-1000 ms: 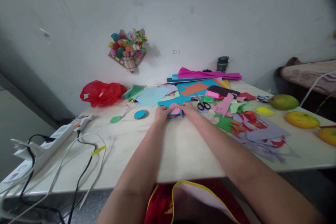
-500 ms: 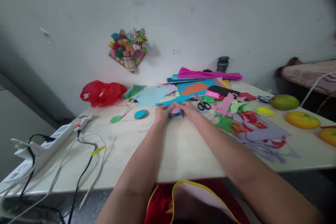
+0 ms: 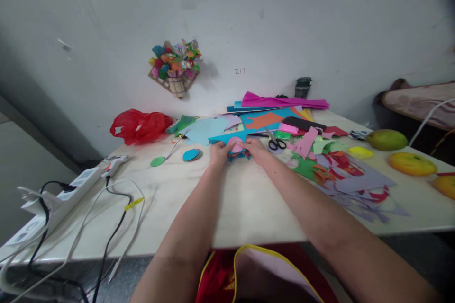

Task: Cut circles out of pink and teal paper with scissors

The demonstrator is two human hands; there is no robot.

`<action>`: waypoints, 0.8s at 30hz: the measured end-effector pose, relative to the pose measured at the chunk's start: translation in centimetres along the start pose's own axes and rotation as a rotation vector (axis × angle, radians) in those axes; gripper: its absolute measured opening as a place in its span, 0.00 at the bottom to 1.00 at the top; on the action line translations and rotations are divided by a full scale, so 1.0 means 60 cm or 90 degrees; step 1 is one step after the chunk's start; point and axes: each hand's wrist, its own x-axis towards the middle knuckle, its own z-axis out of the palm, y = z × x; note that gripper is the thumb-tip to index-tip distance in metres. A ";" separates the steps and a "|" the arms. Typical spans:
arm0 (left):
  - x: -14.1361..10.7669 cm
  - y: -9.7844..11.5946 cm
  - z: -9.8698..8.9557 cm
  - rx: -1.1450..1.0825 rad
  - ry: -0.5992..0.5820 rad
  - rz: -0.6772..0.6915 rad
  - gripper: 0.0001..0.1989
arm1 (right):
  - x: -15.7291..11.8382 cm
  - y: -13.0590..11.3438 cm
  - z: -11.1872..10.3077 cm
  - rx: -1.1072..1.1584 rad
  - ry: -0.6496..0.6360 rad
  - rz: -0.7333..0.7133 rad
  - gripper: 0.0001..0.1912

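Observation:
A round pink paper disc (image 3: 235, 143) lies against a sheet of blue paper (image 3: 219, 138), between my two hands. My left hand (image 3: 218, 153) is closed, pinching the disc and the blue paper at their left side. From the right, the closed fingers of my right hand (image 3: 256, 148) grip the blue paper by the disc's edge. Small coloured scraps show just below the disc; what they are is hard to make out. Black-handled scissors (image 3: 277, 144) lie right of my right hand. To the left sit a stack of blue discs (image 3: 191, 155) and a green disc (image 3: 157, 161).
Coloured paper scraps (image 3: 362, 177) spread over the table's right side, with mangoes (image 3: 412, 164) beyond. A phone (image 3: 304, 124) and paper sheets (image 3: 204, 129) lie behind my hands. A red plastic bag (image 3: 138, 126) sits back left; a power strip (image 3: 57, 206) and cables run along the left edge.
The pink disc now shows more fully, as my right fingers have drawn back from its top to its right side. The blue paper has shifted slightly left.

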 end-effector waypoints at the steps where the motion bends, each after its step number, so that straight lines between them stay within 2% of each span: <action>1: 0.000 0.000 -0.001 -0.022 -0.012 -0.016 0.28 | -0.001 -0.001 0.001 -0.004 0.000 -0.002 0.26; 5: -0.002 0.002 -0.006 -0.093 -0.057 -0.086 0.26 | -0.001 -0.003 0.002 -0.020 -0.010 -0.003 0.25; 9: -0.002 0.005 -0.007 -0.117 -0.057 -0.114 0.25 | 0.001 -0.001 0.001 -0.030 -0.012 -0.008 0.25; 15: 0.000 -0.002 -0.009 -0.082 -0.057 -0.097 0.23 | 0.001 0.001 0.000 -0.033 -0.033 -0.026 0.26; 19: 0.005 -0.015 -0.014 -0.032 -0.025 -0.040 0.28 | 0.000 0.001 0.001 -0.039 -0.048 -0.024 0.27; 24: 0.007 -0.016 -0.016 -0.049 -0.015 -0.028 0.28 | -0.002 0.000 0.002 -0.012 -0.082 0.009 0.22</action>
